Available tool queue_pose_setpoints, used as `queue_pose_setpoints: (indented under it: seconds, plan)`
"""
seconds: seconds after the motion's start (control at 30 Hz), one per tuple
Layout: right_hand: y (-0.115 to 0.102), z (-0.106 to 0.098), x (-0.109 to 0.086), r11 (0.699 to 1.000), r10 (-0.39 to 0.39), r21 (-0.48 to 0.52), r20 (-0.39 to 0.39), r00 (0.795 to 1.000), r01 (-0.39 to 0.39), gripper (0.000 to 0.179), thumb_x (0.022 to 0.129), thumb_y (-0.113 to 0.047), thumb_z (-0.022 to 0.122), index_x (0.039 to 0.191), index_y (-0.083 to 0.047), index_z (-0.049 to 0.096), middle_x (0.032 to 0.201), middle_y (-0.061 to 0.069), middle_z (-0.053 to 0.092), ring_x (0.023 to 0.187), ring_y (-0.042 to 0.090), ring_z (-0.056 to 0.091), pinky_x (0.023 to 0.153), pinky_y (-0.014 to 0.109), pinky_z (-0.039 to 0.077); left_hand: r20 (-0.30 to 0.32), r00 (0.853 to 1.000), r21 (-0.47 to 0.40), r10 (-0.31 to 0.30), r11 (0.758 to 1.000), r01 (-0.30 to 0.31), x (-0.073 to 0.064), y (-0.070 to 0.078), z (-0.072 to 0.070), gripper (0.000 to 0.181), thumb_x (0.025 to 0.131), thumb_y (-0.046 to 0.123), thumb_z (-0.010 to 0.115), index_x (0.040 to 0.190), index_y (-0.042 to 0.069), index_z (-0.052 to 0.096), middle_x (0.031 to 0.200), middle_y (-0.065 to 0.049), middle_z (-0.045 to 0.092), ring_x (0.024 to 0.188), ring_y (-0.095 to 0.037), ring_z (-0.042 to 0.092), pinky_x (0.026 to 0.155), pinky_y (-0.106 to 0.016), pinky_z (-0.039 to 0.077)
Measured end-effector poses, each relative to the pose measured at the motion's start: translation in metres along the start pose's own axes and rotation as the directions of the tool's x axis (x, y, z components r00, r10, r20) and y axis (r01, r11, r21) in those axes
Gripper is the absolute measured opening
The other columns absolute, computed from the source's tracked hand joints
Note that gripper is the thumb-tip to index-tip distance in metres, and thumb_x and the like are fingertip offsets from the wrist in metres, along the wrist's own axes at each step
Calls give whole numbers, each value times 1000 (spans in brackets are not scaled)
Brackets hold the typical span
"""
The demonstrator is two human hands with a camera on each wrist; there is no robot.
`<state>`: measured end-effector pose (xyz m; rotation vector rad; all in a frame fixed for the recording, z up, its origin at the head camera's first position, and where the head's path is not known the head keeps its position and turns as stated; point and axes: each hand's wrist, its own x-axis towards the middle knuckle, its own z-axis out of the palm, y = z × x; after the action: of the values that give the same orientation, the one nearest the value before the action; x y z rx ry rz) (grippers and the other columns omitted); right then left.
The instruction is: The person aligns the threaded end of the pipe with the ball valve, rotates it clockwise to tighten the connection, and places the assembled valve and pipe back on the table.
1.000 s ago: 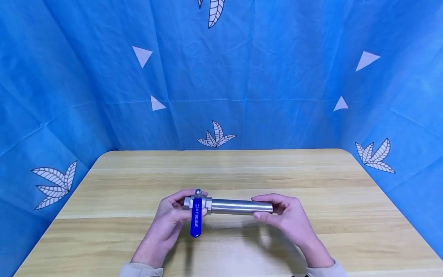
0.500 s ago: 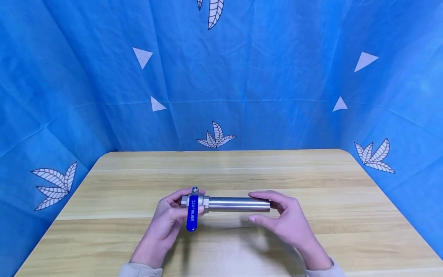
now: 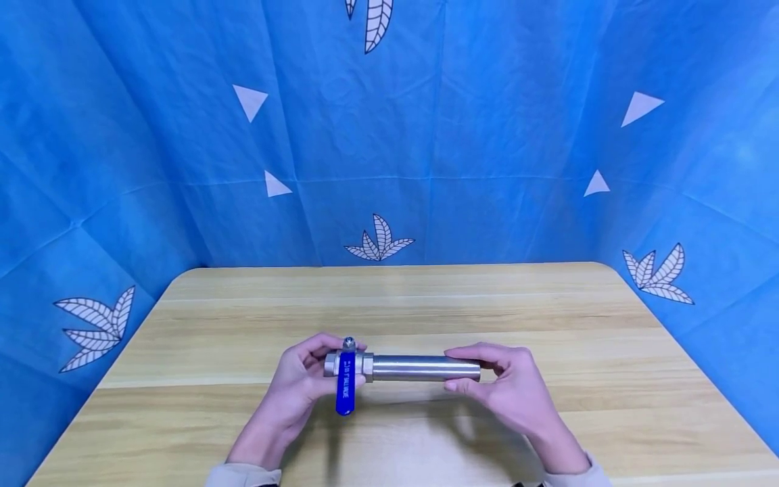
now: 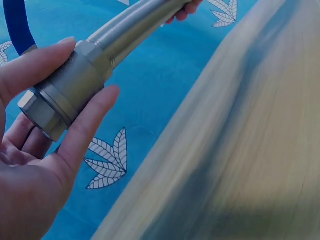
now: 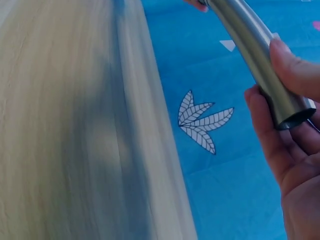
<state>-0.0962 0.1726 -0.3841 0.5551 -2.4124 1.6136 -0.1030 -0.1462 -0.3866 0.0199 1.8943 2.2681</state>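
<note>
Above the table, my left hand [image 3: 289, 392] grips the steel body of a ball valve [image 3: 368, 366] between thumb and fingers. Its long blue lever [image 3: 345, 385], with white lettering, points down toward me. A brushed steel pipe [image 3: 408, 368] runs rightward from the valve, roughly level. Around the far end of this pipe, my right hand [image 3: 517, 385] has thumb and fingers on opposite sides. The left wrist view shows the valve's hex end [image 4: 45, 115] between my fingers. In the right wrist view, the hollow pipe mouth [image 5: 296, 120] faces my palm.
Beneath both hands lies a wood-grain table [image 3: 389, 297] with rounded back corners. Blue cloth [image 3: 365, 122] printed with white leaves and triangles hangs behind it and along both sides. Shadows of the hands and the pipe fall on the tabletop.
Half a second ago my right thumb was off the pipe; now it touches it again. Valve and pipe shifted slightly left and up, then back right and down. My left hand kept its grip.
</note>
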Motion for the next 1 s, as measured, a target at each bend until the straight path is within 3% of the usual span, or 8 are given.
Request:
queue_pose_setpoints:
  seconds: [0.13, 0.4, 0.5, 0.63, 0.7, 0.87, 1.0]
  plan:
    - [1, -1, 0, 997, 80, 16, 21, 997, -80, 37, 75, -13, 98, 109, -11, 85, 103, 5, 85, 86, 8, 77, 66, 28, 61, 14, 1000, 4, 19, 1000, -19, 0, -2, -1, 45, 70, -10, 88, 104, 14, 74, 122, -5, 80, 116, -25, 75, 104, -30, 58]
    - [3, -2, 1, 993, 112, 20, 13, 994, -112, 38, 71, -12, 99, 107, -11, 85, 99, 7, 85, 79, 9, 76, 63, 30, 61, 23, 998, 18, 55, 998, -55, 1, -3, 0, 48, 67, -13, 88, 105, 14, 75, 118, -2, 81, 113, -25, 75, 102, -29, 59]
    - [4, 1, 2, 988, 152, 26, -8, 988, -151, 38, 72, -12, 99, 107, -12, 85, 99, 7, 85, 77, 8, 75, 62, 28, 60, 5, 998, 32, 65, 997, -66, 3, -3, 1, 48, 68, -12, 89, 108, 9, 77, 118, -3, 82, 114, -25, 74, 101, -29, 59]
    - [7, 4, 5, 979, 202, 24, -29, 979, -201, 37, 74, -14, 98, 108, -16, 85, 102, 3, 84, 85, 7, 74, 71, 25, 60, -28, 997, 110, 71, 992, -67, 9, -3, 4, 51, 68, -7, 94, 116, 2, 77, 122, -5, 81, 117, -27, 70, 101, -31, 56]
    - [11, 5, 8, 982, 189, 11, -37, 981, -189, 37, 75, -12, 97, 109, -17, 84, 104, 1, 84, 91, 7, 74, 80, 25, 61, -29, 997, 175, 76, 982, -70, 13, -4, 6, 52, 69, -4, 96, 117, 4, 79, 123, -6, 81, 117, -27, 68, 100, -32, 55]
    - [24, 5, 17, 987, 144, -71, -30, 989, -145, 39, 77, -6, 94, 112, -17, 83, 107, -2, 83, 97, 10, 74, 87, 25, 60, 38, 994, 299, 100, 948, -107, 31, -10, 6, 48, 73, -5, 93, 117, 10, 82, 127, -8, 79, 115, -27, 68, 96, -34, 59]
    - [34, 5, 24, 980, 137, -145, 7, 991, -134, 39, 76, -4, 93, 111, -18, 83, 108, -5, 83, 100, 17, 75, 89, 30, 58, 119, 987, 366, 107, 919, -144, 42, -18, 4, 45, 73, -7, 91, 114, 10, 83, 131, -12, 76, 120, -28, 68, 102, -38, 58]
